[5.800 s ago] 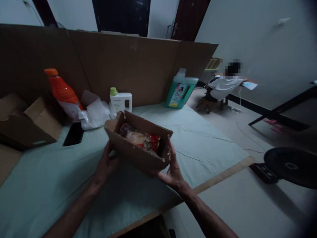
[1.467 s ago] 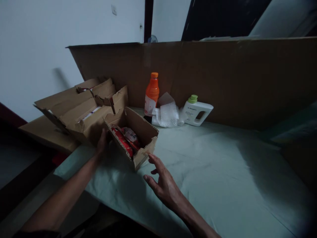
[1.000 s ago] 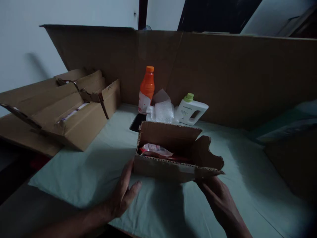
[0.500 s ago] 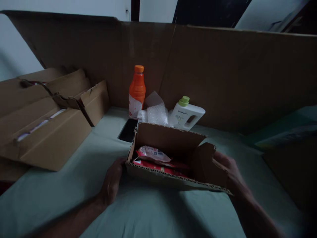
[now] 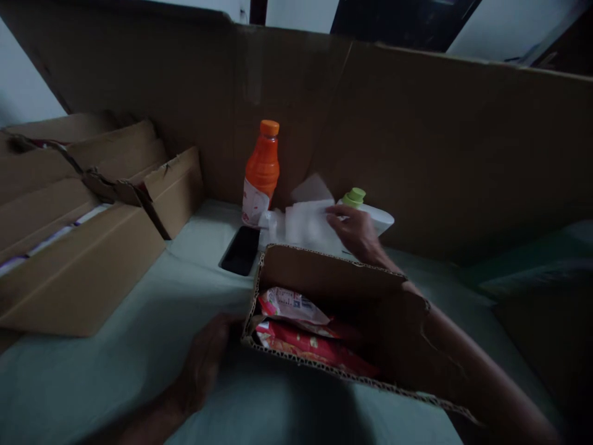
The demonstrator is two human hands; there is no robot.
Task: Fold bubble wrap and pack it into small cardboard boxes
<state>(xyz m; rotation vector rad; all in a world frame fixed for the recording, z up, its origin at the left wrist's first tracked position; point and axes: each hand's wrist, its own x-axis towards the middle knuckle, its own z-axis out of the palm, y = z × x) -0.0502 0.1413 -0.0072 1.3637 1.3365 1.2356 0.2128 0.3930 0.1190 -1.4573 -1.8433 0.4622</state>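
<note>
Fingers of the right hand [image 5: 356, 232] are bent, thumb and forefinger close together, at the right edge of the bubble wrap [image 5: 306, 222]; blur hides whether they grip it. Pinching several layers and lifting them clear of the white jug [image 5: 382, 219] behind the knuckles would serve best. Nearer than those fingers, the cardboard box [image 5: 310, 271] holds red snack packets [image 5: 315, 346]; the left hand [image 5: 204, 355] is at its left end, grip unclear. Packet print and the orange bottle's [image 5: 263, 164] label are illegible; the hand covers the jug's front.
</note>
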